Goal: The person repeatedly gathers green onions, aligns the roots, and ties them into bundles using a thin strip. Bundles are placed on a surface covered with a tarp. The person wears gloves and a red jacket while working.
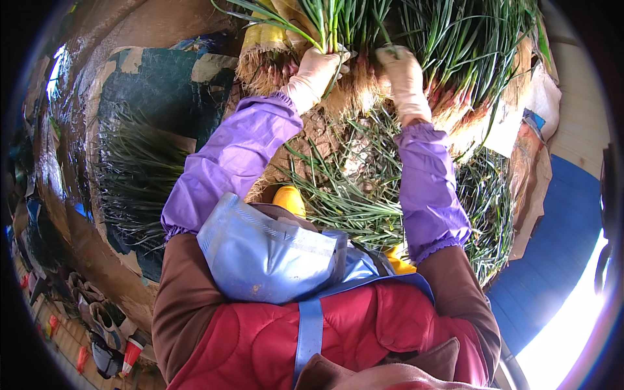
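Observation:
My left hand (319,70), in a pale glove and purple sleeve cover, is closed around the lower stems of some green plants with long narrow leaves (331,24). To its right my right hand (400,68), gloved alike, is at the stems of the rooted bunch in the middle; its fingertips are partly hidden, so its hold is unclear. Pale fibrous roots (358,90) hang between the hands. Beside my right hand lies a large pile of the same plants (468,53) with reddish stem bases. A bundle with its roots towards me (265,63) lies left of my left hand.
Loose cut leaves (351,204) cover the ground around yellow boots (289,201). On the left, more green leaves (141,175) lie on a dark sheet (151,83). A blue surface (546,234) is at the right. A red and white cup-like object (132,353) stands at lower left.

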### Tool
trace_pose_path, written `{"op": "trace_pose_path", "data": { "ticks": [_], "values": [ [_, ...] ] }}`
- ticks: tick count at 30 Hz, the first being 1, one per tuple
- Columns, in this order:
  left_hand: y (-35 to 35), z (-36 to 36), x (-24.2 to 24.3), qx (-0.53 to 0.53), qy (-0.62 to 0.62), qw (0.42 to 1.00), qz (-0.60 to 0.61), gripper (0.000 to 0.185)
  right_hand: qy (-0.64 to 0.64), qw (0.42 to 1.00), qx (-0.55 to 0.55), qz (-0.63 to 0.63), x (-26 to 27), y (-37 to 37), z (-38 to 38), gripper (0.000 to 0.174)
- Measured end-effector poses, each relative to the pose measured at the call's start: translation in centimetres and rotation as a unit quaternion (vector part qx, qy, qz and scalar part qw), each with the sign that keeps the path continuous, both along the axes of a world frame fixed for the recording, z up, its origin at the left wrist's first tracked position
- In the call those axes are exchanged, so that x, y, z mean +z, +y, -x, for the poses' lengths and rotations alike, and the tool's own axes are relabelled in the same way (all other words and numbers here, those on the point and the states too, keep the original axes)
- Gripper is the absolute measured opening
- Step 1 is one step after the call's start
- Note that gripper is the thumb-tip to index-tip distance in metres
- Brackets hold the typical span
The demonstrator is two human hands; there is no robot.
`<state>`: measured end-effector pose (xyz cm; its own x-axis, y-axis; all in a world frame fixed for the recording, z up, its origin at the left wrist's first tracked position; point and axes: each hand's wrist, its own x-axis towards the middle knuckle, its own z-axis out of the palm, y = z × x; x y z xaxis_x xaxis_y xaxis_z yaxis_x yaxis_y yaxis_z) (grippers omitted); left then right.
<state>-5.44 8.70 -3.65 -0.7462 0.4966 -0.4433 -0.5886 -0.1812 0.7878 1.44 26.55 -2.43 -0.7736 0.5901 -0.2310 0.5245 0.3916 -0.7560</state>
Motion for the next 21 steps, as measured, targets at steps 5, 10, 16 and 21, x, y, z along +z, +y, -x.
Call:
{"op": "trace_pose_path", "data": {
  "ticks": [5,10,16,21],
  "values": [
    [-0.7,-0.4,0.8,0.009,0.011,0.999,0.035,0.014,-0.096,0.981,0.118,-0.120,0.3,-0.8,1.9,0.037],
    [-2.1,-1.5,1.8,-0.092,-0.018,0.995,0.044,0.021,0.062,0.884,-0.100,0.453,2.8,-2.4,-1.2,0.024],
    [-3.8,-3.4,1.7,-0.164,0.055,0.983,0.055,0.024,0.161,0.847,-0.089,0.498,0.4,-5.5,-2.7,0.017],
    [-4.5,-4.8,2.1,-0.096,0.046,0.993,0.043,0.023,0.109,0.990,0.035,0.080,0.1,-5.7,-2.4,0.023]
  ]
}}
